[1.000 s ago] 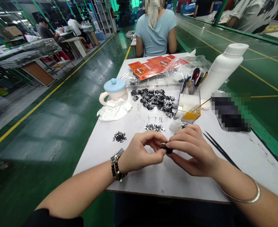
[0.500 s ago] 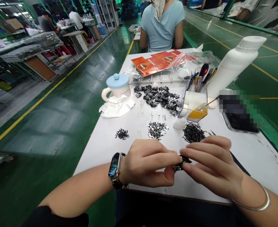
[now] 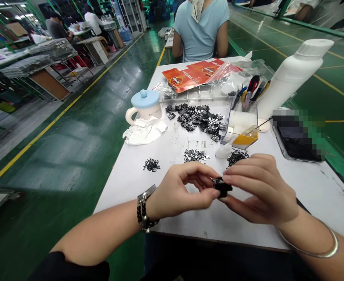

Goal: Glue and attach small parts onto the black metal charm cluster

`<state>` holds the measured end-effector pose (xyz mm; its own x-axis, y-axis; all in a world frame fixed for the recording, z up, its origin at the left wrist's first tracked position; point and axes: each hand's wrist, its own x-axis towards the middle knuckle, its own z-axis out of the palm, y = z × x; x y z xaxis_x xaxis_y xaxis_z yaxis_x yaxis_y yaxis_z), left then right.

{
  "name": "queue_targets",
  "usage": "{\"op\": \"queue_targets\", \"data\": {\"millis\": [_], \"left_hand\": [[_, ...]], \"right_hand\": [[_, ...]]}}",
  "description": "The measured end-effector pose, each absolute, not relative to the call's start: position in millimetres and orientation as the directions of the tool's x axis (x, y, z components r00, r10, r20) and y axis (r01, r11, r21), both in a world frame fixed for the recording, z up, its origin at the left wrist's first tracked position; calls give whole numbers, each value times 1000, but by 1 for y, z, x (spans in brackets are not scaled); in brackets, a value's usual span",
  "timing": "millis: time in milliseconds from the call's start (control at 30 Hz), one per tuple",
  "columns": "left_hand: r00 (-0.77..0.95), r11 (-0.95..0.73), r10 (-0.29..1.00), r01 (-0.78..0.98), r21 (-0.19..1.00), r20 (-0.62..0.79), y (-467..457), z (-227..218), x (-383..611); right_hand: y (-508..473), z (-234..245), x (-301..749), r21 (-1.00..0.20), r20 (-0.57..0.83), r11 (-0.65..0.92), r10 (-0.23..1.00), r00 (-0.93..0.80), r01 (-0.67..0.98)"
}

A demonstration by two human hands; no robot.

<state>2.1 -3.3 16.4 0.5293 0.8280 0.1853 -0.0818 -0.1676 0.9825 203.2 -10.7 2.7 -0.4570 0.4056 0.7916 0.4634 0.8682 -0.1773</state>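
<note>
Between my two hands, above the front of the white table, is a small black part. My left hand pinches its left side between thumb and fingers. Fingertips of my right hand close on its right side. Just beyond my hands lie a pile of small silvery pieces and a pile of thin black curved pieces, partly hidden by my right hand. A smaller heap of black curved pieces is to the left. Farther back spreads a larger pile of black and silver parts.
A lidded mug stands at the left edge by a crumpled tissue. At right are a clear tool holder, a tall white bottle and a phone. Red packaging lies at the back; a person sits beyond.
Both hands have risen slightly and turned, tilting the black part so another face shows. My left wrist has rolled, so the watch face no longer points at me.
</note>
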Motion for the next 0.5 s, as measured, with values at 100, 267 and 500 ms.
{"op": "queue_targets", "data": {"millis": [100, 267, 500], "left_hand": [[618, 312, 773, -179, 933, -140, 1, 13, 3], [614, 391, 762, -185, 902, -204, 5, 8, 6], [595, 377, 776, -170, 910, -210, 3, 9, 6]], "right_hand": [[-7, 1, 202, -454, 707, 797, 594, -384, 398], [-3, -2, 205, -672, 577, 679, 730, -366, 297], [-5, -6, 200, -800, 475, 558, 814, -335, 222]]}}
